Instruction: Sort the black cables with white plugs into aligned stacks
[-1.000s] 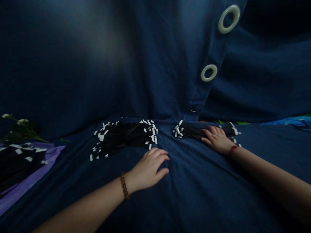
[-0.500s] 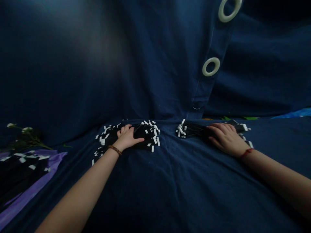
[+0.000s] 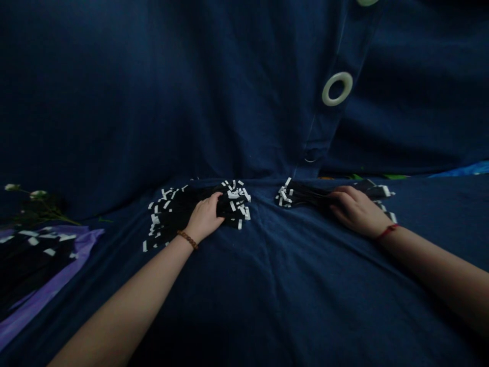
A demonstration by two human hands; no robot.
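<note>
A broad bundle of black strands with white tips [image 3: 179, 209] lies on the dark blue cloth, left of the middle. My left hand [image 3: 206, 215], with a brown beaded bracelet at the wrist, grips its near side, thumb toward me and fingers curled over the top. Farther right lies a thinner bundle of the same black strands [image 3: 307, 194], white tips showing at both ends. My right hand [image 3: 355, 211], a red cord round its wrist, is closed over the middle of that one. Most of its fingertips are hidden among the strands.
At the left, more white-tipped black strands [image 3: 26, 265] lie on a purple sheet [image 3: 86, 237]. White flowers [image 3: 38, 194] are behind them. A blue curtain [image 3: 229, 92] with pale rings [image 3: 337, 89] hangs at the back. Something bright blue [image 3: 464, 169] shows at the far right.
My left hand has slid right along its bundle, toward the white tips at that end, and its fingers have drawn in. My right hand stays on its bundle. The view has tilted down slightly.
</note>
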